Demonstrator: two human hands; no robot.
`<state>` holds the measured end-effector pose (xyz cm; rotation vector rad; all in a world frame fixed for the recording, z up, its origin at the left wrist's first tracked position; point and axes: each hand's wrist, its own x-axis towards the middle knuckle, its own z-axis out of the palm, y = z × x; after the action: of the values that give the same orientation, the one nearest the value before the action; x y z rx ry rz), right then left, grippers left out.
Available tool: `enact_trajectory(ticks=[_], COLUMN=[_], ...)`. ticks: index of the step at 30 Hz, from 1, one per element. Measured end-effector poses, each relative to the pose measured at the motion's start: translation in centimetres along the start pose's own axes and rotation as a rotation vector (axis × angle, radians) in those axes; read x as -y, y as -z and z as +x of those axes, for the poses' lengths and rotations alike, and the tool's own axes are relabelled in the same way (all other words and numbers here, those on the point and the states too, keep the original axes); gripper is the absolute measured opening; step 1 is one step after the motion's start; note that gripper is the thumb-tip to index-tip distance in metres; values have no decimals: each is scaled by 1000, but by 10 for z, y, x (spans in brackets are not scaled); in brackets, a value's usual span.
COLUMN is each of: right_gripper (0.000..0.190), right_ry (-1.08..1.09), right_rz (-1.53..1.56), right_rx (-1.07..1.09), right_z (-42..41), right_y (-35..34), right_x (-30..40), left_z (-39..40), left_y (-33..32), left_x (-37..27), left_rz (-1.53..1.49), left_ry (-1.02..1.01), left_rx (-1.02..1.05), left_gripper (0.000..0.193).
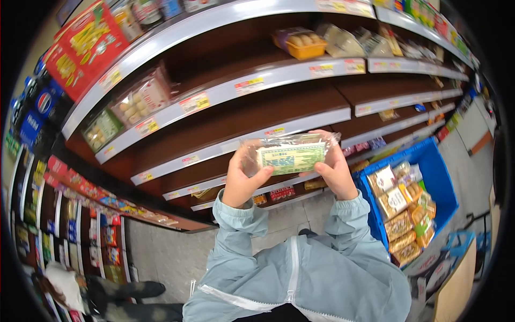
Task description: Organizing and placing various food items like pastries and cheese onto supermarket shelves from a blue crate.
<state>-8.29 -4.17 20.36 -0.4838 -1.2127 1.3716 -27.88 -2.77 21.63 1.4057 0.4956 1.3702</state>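
Between my two hands is a clear plastic-wrapped food package [293, 157] with a pale green and yellow printed label facing me. My left hand [246, 171] grips its left end, the thumb on the lower front. At the right end, my right hand [333, 169] holds it the same way, thumb against the lower corner. The package is raised in front of a store shelf's front edge [241, 145]. Its contents are hidden behind the label.
A blue plastic crate [441, 177] with several packaged baked goods [398, 201] stands at my right. Upper shelves carry an orange tray of buns [303, 45] and boxed sweets [141, 98]. Red bags [86, 48] hang at upper left. Another person [104, 290] is at lower left.
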Motion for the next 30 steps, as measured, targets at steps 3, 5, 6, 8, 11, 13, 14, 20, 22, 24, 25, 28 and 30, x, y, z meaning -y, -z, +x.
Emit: enact_trajectory(ticks=[3, 5, 6, 8, 11, 13, 14, 20, 22, 24, 25, 28, 30], right_gripper=[48, 47, 46, 42, 40, 36, 36, 33, 43, 52, 64, 81, 90], right_ry=[-23, -47, -60, -71, 90, 57, 61, -297, -274, -250, -214, -138, -158], right_rz=[-15, 137, 245, 355, 90, -133, -139, -170, -112, -59, -23, -2, 17], right_rx=[-33, -197, -282, -396, -520, -521, -549, -420, -408, -393, -359, -312, -269], right_z=[-24, -41, -53, -70, -89, -104, -113, -145, -150, -155, -158, -170, -181], right_y=[7, 10, 10, 2, -6, 8, 17, 46, 49, 55, 58, 71, 78], right_x=[-10, -26, -31, -42, -68, -76, -74, -36, -26, -19, -15, -1, 21], left_z=[-5, -12, -16, -28, -57, -64, -66, -65, -67, -68, -69, -77, -77], left_y=[-1, -10, -19, -34, -46, -53, -54, -46, -49, -57, -69, -91, -111], left_x=[8, 24, 39, 65, 106, 112, 113, 119, 118, 127, 123, 138, 147], left_rz=[-57, -166, -287, -393, -389, -505, -604, -591, -547, -521, -592, -551, -480], left_ry=[216, 294, 308, 354, 565, 644, 695, 776, 764, 868, 885, 983, 1055], left_rx=[-32, -97, -89, -74, 47, 41, 7, 159, 237, 422, 500, 567, 680], left_gripper=[44, 45, 44, 41, 35, 34, 33, 45, 48, 49, 49, 48, 50])
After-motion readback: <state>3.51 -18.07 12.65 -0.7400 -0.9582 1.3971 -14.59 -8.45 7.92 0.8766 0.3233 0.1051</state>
